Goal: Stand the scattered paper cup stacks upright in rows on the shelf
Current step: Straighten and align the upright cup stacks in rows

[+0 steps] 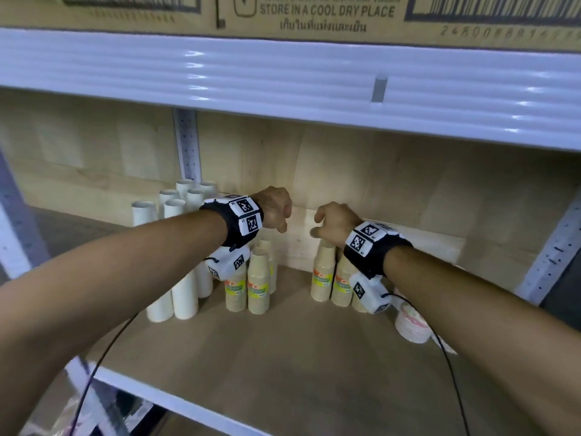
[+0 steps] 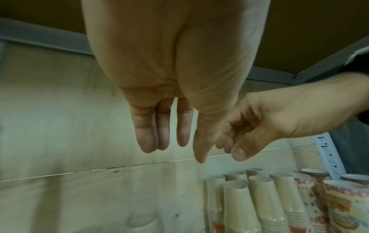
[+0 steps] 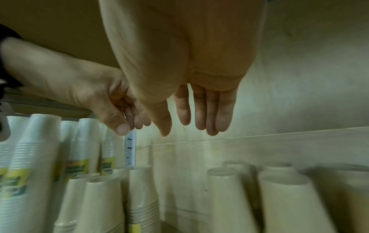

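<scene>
Both hands hover side by side over the wooden shelf (image 1: 283, 357), and neither holds anything. My left hand (image 1: 281, 220) hangs above the tan labelled cup stacks (image 1: 257, 284), which stand upright. My right hand (image 1: 317, 226) hangs just over the top of another upright tan group (image 1: 322, 278). In the left wrist view the left hand (image 2: 175, 146) points straight fingers down, with tan stacks (image 2: 239, 205) below right. In the right wrist view the right hand (image 3: 187, 126) likewise hangs with straight fingers above tan stacks (image 3: 229, 197).
Tall white cup stacks (image 1: 185, 291) stand at the left, next to the tan ones. Patterned cups (image 1: 412, 322) sit under my right forearm near the perforated upright (image 1: 553, 247). The white beam (image 1: 283, 83) of the shelf above hangs low overhead. Bare board lies towards the front edge.
</scene>
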